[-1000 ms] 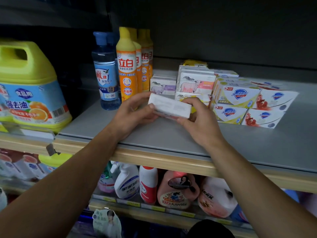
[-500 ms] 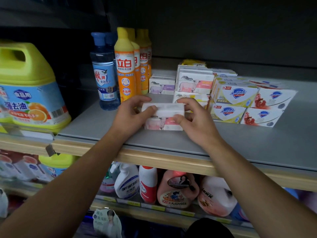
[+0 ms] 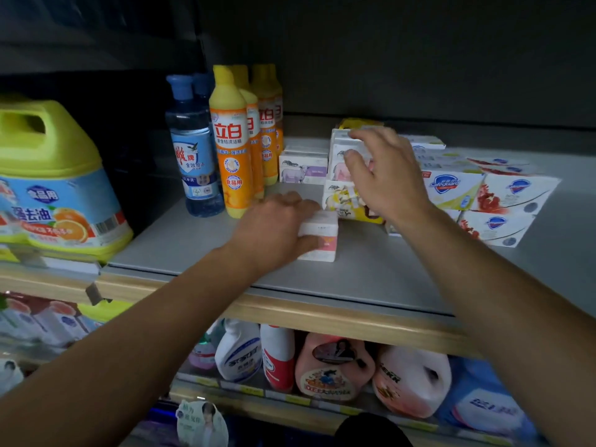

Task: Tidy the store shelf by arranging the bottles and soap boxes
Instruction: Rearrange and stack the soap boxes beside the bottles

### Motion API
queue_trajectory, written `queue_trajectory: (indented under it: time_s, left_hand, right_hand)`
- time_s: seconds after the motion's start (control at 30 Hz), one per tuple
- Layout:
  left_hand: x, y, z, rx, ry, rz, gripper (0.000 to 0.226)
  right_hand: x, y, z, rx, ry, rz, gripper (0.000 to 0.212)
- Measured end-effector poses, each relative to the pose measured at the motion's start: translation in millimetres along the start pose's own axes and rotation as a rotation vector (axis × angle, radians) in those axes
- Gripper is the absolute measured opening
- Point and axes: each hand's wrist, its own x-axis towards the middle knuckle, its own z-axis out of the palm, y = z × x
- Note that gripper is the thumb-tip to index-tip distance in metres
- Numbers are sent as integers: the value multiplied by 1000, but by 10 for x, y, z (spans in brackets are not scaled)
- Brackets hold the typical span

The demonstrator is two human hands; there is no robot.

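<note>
Setting: a dim store aisle, seen from a head-worn camera looking down at a grey shelf [image 3: 200,253] edged in pale wood.

Left hand: the left hand [image 3: 274,230] grips a white-and-pink soap box [image 3: 321,235], fingers over its top and thumb on its front face; the grip is closed around the box, which stands on the shelf near the front edge.

Right hand: the right hand [image 3: 383,175] is raised over a stack of sheep-print soap boxes [image 3: 342,185] behind the held box, fingers spread and blurred; the grip is wide and holds nothing. Whether the fingertips touch the stack cannot be told.

Bottles: a row of orange dish-soap bottles [image 3: 230,150] with yellow tops stands upright at the left of the soap boxes, running toward the back of the shelf. Just beside them on the left stands a blue bottle [image 3: 193,156] with a second one behind it.

Other soap: a single purple-marked box [image 3: 303,169] sits at the back between the orange bottles and the sheep-print stack. To the right, white boxes with blue shield logos [image 3: 490,195] are stacked two high, partly hidden by the right forearm.

Far left: a large yellow-topped jug [image 3: 51,182] with an orange-fruit label sits on a neighbouring shelf.

Below: spray bottles and pink jugs [image 3: 332,366] line the lower shelf.
</note>
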Motion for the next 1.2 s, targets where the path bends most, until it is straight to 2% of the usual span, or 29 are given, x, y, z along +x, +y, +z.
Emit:
queue_trajectory:
  time_s: [0.1, 0.2, 0.33, 0.53, 0.73, 0.83, 1.2]
  left_hand:
    - [117, -62, -61, 15, -33, 2, 61]
    - [287, -224, -130, -28, 66, -50, 57]
    - [663, -368, -75, -3, 146, -146, 52]
    - [1173, -517, 270, 56, 107, -200, 51]
    - [1529, -679, 682, 11, 29, -260, 56]
    - [1596, -752, 951, -28, 76, -310, 49]
    - [1641, -874, 1097, -64, 125, -238, 48]
  right_hand:
    - [208, 68, 50, -210, -194, 3, 50]
    - [231, 99, 147, -335, -326, 19, 52]
    - [238, 98, 227, -513, -290, -28, 52]
    - [312, 161, 203, -442, -311, -53, 51]
    - [276, 183, 239, -456, -269, -56, 58]
    - [268, 194, 256, -455, -265, -44, 61]
    - [275, 165, 273, -433, -235, -20, 58]
